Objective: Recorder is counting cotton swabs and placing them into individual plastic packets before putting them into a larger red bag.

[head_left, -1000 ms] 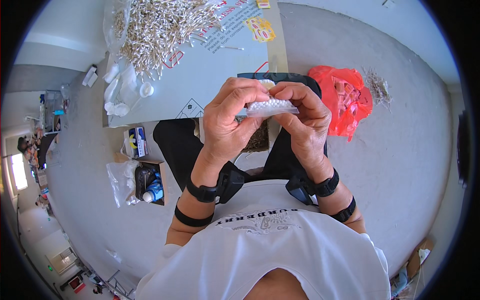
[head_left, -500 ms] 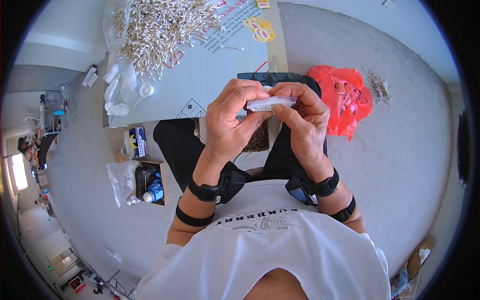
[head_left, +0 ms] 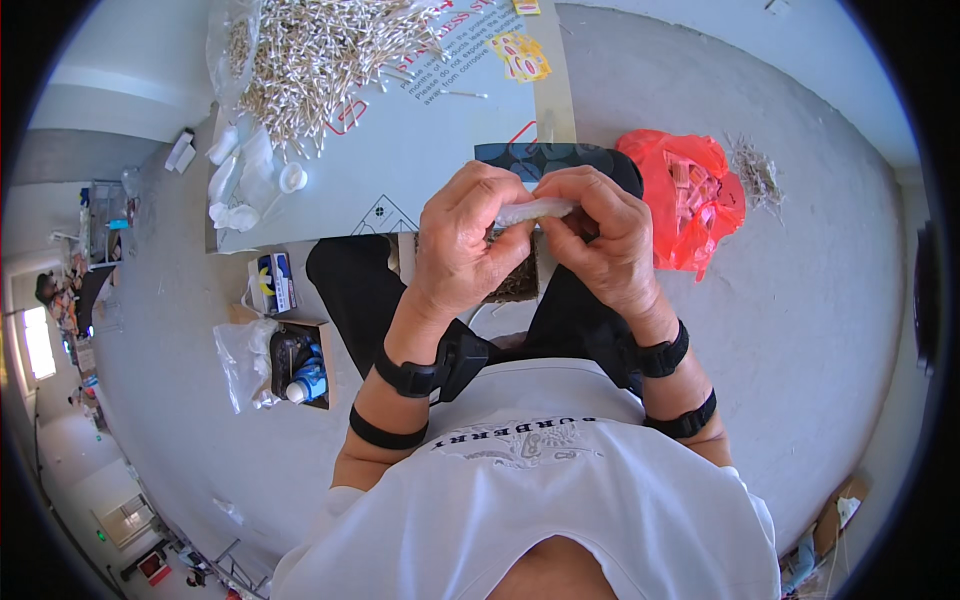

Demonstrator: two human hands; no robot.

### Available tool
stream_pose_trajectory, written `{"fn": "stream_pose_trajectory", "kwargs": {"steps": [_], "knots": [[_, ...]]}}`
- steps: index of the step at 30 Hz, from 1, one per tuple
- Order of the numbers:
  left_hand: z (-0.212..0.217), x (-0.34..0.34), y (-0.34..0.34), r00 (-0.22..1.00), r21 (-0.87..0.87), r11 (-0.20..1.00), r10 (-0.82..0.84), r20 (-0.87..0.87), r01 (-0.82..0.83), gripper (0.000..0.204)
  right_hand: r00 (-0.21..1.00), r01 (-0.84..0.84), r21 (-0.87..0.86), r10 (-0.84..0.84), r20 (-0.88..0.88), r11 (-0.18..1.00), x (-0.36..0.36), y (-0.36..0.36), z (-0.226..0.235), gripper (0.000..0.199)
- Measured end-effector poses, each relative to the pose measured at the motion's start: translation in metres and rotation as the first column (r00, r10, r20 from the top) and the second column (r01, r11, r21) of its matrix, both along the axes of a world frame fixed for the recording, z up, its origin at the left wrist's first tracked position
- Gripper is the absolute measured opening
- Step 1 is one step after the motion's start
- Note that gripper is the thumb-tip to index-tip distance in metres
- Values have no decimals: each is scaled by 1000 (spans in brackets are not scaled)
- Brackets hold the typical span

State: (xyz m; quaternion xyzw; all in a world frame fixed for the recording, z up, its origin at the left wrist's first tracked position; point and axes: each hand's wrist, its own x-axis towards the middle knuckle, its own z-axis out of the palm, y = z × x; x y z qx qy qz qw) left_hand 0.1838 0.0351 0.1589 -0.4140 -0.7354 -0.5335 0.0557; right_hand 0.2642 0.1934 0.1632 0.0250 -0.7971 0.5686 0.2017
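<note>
Pinched between both hands, over the near edge of the table, is a small clear plastic bag (head_left: 537, 210) packed with white cotton swab tips. My left hand (head_left: 468, 240) grips its left end between thumb and fingers. At the other end, the thumb and bent fingers of my right hand (head_left: 608, 240) press on the bag's edge. The fingers cover much of the bag. Beyond my hands, a large heap of loose cotton swabs (head_left: 315, 70) lies on the table (head_left: 410, 150), spilling from a clear bag at the far left. Small yellow printed cards (head_left: 522, 57) lie toward the table's right edge.
A red plastic bag (head_left: 650, 150) holding pink packs stands on the floor at right, with scattered swabs (head_left: 757, 172) beyond it. White wrappings (head_left: 232, 175) and a round white container (head_left: 292, 178) sit at the table's left. A cardboard box (head_left: 325, 365) with a bottle stands below.
The small bag has tipped, so its face with the white tips shows less. My hands have drawn slightly closer together, and the right fingers have curled further over the bag's edge.
</note>
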Motion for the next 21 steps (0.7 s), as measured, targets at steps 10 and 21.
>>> {"fn": "stream_pose_trajectory", "kwargs": {"steps": [10,21], "knots": [[2,-3,-4,995,-3,999,-32,95,32,28,989,-96,0,95,115,995,-2,8,-1,28],[11,-6,-5,984,-65,996,-75,-163,65,35,985,58,195,-25,-168,979,-1,-2,-6,25]]}}
